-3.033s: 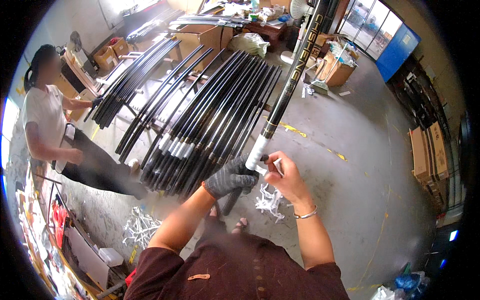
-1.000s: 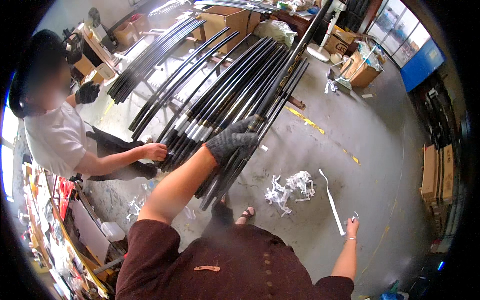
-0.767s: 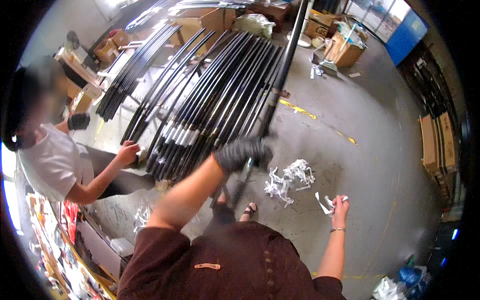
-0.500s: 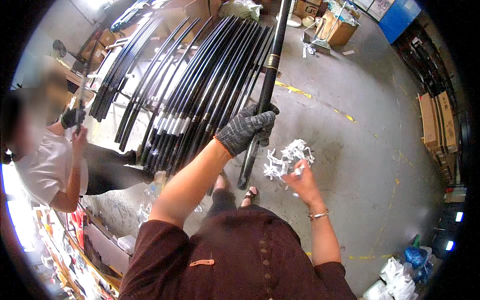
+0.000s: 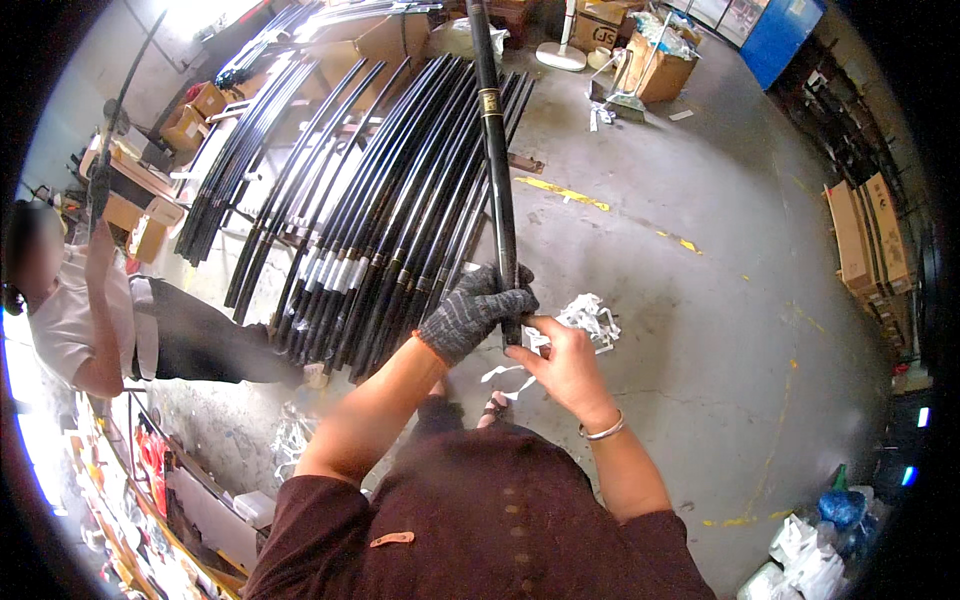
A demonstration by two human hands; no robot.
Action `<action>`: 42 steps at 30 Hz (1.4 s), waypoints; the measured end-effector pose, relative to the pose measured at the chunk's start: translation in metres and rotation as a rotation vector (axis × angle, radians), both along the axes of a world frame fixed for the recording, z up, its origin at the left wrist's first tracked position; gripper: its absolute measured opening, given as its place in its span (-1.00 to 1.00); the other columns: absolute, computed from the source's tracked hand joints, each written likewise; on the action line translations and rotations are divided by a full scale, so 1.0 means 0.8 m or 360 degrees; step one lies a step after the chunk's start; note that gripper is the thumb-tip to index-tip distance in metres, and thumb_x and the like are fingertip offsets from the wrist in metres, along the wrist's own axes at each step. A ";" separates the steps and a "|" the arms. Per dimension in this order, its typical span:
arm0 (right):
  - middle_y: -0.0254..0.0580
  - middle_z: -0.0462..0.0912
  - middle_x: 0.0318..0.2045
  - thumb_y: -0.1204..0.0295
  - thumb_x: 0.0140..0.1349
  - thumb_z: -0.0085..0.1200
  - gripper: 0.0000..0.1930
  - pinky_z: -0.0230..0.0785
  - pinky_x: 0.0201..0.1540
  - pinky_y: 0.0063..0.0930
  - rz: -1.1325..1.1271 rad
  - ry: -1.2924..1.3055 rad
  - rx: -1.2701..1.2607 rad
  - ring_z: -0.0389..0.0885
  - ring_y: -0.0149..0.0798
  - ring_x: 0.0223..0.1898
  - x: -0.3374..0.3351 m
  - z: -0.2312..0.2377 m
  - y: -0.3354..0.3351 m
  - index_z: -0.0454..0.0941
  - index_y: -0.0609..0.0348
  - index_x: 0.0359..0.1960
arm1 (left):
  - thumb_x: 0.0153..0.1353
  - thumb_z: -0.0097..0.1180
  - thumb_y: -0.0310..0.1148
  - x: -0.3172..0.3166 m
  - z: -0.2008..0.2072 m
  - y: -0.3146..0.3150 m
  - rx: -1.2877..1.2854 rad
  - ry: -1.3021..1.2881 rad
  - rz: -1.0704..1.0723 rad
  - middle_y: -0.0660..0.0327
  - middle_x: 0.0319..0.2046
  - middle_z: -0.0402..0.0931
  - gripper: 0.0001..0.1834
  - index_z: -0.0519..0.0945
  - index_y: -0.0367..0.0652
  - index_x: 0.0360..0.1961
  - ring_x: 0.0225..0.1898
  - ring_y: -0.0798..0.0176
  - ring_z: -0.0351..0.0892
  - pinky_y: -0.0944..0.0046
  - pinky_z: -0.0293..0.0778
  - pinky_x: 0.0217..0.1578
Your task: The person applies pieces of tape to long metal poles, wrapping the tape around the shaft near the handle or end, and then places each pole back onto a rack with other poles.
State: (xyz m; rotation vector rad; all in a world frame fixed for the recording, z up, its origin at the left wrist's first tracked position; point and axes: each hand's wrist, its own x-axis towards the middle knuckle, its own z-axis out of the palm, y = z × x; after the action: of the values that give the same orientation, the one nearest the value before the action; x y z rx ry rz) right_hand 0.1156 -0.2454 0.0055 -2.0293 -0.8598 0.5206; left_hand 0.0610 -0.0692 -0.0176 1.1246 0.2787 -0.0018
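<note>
Light was uneven: left side bright, right side dim. Harsh white glare came from far-left window [image 5: 205, 14], paling wall [image 5: 168, 72] near it. Held pole [image 5: 497, 170] and laid-out poles [image 5: 395, 200] caught thin shiny streaks. Floor [image 5: 690, 340] had soft sheen. Boxes [image 5: 868, 235] at right sat in shade. Hazy smear softened left forearm [image 5: 365, 420]; left hand [image 5: 475, 310] and right hand [image 5: 567, 367] looked fairly sharp. Co-worker's face [image 5: 40, 250] was blurred. Edges curved; corners went black.

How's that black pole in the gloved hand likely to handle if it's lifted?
The black pole looks stiff, running nearly straight beyond the gloved left hand. It may feel top-heavy, since most of its visible length extends past that grip. Its round, glossy surface suggests it could roll if laid down.
</note>
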 end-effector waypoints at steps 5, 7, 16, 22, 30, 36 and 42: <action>-0.04 0.57 -0.63 0.33 0.04 0.31 -0.76 0.34 -0.51 -0.30 -0.0100 -0.0476 0.0026 0.56 -0.12 -0.62 0.002 -0.017 0.006 0.61 0.24 -0.37 | 0.19 0.22 -0.43 0.003 0.000 -0.010 0.0103 -0.0031 0.0110 0.22 -0.24 0.58 -0.65 0.48 -0.23 0.00 -0.19 0.33 0.56 0.31 0.49 -0.14; -0.04 0.55 -0.63 0.35 0.05 0.29 -0.80 0.33 -0.50 -0.24 -0.0022 -0.0583 -0.0046 0.54 -0.03 -0.59 0.006 -0.022 0.007 0.57 0.22 -0.45 | 0.18 0.22 -0.45 0.000 -0.005 -0.011 0.0137 -0.0018 0.0136 0.25 -0.26 0.57 -0.64 0.48 -0.22 0.01 -0.21 0.35 0.55 0.31 0.48 -0.14; -0.06 0.50 -0.64 0.50 0.02 0.25 -0.84 0.28 -0.51 -0.19 0.0061 -0.0712 0.0294 0.51 -0.01 -0.56 0.013 -0.030 0.010 0.47 0.21 -0.55 | 0.06 0.30 -0.54 -0.021 0.012 0.006 0.0120 -0.0090 0.0036 0.28 -0.25 0.54 -0.48 0.43 -0.18 0.07 -0.22 0.34 0.55 0.29 0.51 -0.14; -0.08 0.52 -0.61 0.51 -0.02 0.19 -0.87 0.36 -0.44 -0.12 0.0011 -0.0824 0.0125 0.56 0.03 -0.47 0.008 -0.069 0.016 0.45 0.14 -0.50 | 0.09 0.29 -0.53 -0.050 0.018 0.025 -0.0277 0.0047 -0.0213 0.18 -0.26 0.55 -0.47 0.39 -0.26 0.10 -0.21 0.24 0.61 0.19 0.57 -0.16; -0.06 0.60 -0.57 0.38 0.08 0.12 -0.90 0.43 -0.39 -0.10 -0.0096 -0.0973 -0.0504 0.62 0.02 -0.44 0.063 -0.186 0.001 0.52 0.10 -0.49 | -0.15 0.46 -0.44 -0.086 -0.010 0.036 -0.0674 -0.0154 -0.0298 0.16 -0.46 0.48 -0.32 0.37 -0.12 0.02 -0.38 0.10 0.55 0.16 0.51 -0.35; 0.04 0.65 -0.43 0.30 0.09 0.04 -0.82 0.45 -0.29 0.02 -0.0278 -0.0805 -0.1200 0.63 0.13 -0.35 0.141 -0.273 -0.107 0.61 0.11 -0.39 | -0.22 0.47 -0.49 -0.130 -0.005 0.076 -0.0538 -0.0228 -0.0238 0.16 -0.41 0.47 -0.21 0.32 -0.13 0.09 -0.40 0.17 0.51 0.21 0.43 -0.45; 0.06 0.64 -0.46 0.34 0.05 0.13 -0.82 0.47 -0.31 -0.06 -0.0475 -0.0791 -0.1463 0.63 0.11 -0.39 0.179 -0.344 -0.344 0.61 0.21 -0.44 | -0.11 0.40 -0.42 -0.208 0.011 0.167 -0.0037 0.0059 0.0228 0.23 -0.33 0.52 -0.16 0.28 -0.21 0.25 -0.43 0.32 0.53 0.40 0.48 -0.48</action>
State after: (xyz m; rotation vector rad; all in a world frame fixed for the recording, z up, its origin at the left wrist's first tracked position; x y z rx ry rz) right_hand 0.2586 -0.5209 -0.2699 -3.1606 -0.6086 0.2469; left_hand -0.1051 0.0647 -0.0085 1.0805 0.3909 0.1005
